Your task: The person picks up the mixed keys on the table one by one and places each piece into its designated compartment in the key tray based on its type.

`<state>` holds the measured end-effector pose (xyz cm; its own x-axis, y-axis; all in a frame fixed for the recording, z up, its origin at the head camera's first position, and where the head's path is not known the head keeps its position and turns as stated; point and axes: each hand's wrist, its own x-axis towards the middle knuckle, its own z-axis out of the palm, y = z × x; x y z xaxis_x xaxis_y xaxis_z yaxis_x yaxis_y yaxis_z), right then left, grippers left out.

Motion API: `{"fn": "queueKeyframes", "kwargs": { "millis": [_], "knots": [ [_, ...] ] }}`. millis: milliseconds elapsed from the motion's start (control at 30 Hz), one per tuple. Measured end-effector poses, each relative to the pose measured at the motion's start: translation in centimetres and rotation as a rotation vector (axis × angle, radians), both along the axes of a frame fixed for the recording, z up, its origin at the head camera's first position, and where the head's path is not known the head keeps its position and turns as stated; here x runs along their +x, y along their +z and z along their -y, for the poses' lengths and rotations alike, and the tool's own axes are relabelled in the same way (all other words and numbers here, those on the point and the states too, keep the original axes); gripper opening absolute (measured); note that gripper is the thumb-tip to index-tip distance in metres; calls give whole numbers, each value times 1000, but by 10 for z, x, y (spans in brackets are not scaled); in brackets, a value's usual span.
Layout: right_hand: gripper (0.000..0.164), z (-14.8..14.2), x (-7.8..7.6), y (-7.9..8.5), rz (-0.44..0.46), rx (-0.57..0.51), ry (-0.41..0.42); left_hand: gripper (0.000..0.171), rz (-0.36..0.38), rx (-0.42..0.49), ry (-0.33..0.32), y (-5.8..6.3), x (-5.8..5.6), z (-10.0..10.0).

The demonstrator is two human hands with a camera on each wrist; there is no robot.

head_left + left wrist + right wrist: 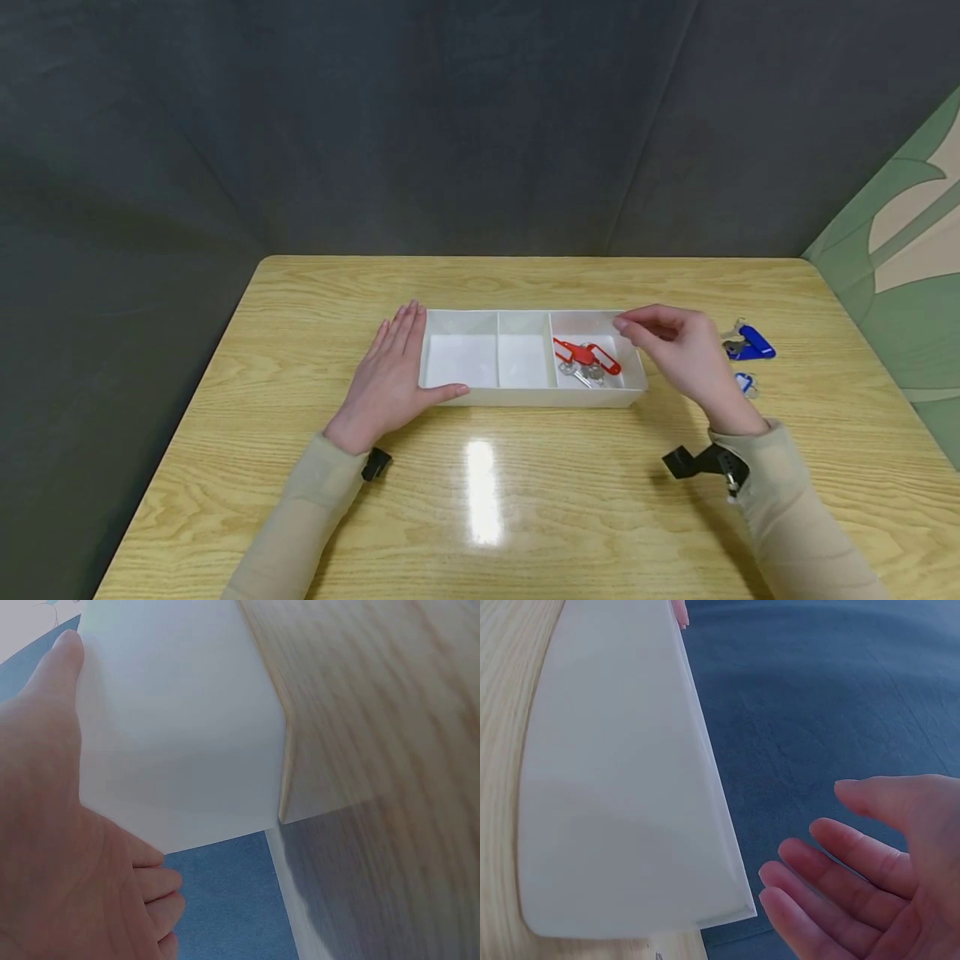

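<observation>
A long white divided tray (525, 397) lies on the table. My left hand (397, 371) rests against its left end with straight fingers, the thumb along the front wall; the left wrist view shows this thumb (64, 656) beside the white wall (180, 735). Over the tray's right end hovers my right hand (678, 350). In the right wrist view its fingers (847, 889) are loosely bent, apart from the tray wall, and hold nothing. Keys (577, 375) with red key tags (604, 359) lie in the right compartment.
Right of the tray, partly behind my right hand, keys with a blue key tag (757, 343) lie on the wooden table (570, 500). Nearer to me is another blue-framed tag (744, 382). A dark curtain (450, 125) hangs behind the table.
</observation>
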<state>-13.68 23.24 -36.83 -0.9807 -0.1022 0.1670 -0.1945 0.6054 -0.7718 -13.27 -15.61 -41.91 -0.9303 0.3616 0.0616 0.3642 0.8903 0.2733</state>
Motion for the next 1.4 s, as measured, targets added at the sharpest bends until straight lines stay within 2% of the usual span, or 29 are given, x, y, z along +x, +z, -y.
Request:
{"fn": "queueKeyframes", "kwargs": {
  "millis": [300,567,867,1400],
  "knots": [
    [32,-8,5,2,6,25,-35,126,-1,-5,-3,0,0,0],
    [29,-15,7,2,-40,39,-54,126,-3,-4,-2,0,1,0],
    [31,-25,11,1,-16,35,-108,127,-3,-11,3,-1,1,0],
    [30,-44,14,-2,-38,19,-137,127,-6,-6,2,0,1,0]
  ]
}}
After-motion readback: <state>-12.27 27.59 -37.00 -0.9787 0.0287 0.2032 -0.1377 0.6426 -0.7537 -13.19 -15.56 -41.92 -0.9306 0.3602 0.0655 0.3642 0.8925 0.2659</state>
